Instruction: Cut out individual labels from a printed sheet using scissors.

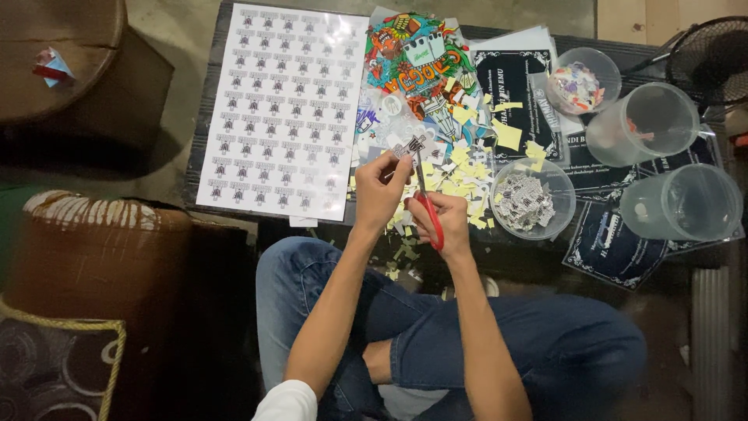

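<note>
Pinching a small sticker cutout, left hand steadies it while right hand grips red-handled scissors trimming its edge.

Home craft corner — sticker sheet, floor seating.

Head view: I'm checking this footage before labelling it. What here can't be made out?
- Small sticker piece in the left hand: design too small to tell.
- Red-handled scissors: the right hand hides part of the handles.
- Cut pieces in the clear bowl: too small to count.
- Fan: cut off by the right edge.
- Low table: mostly covered by the sticker sheet and prints.
</note>
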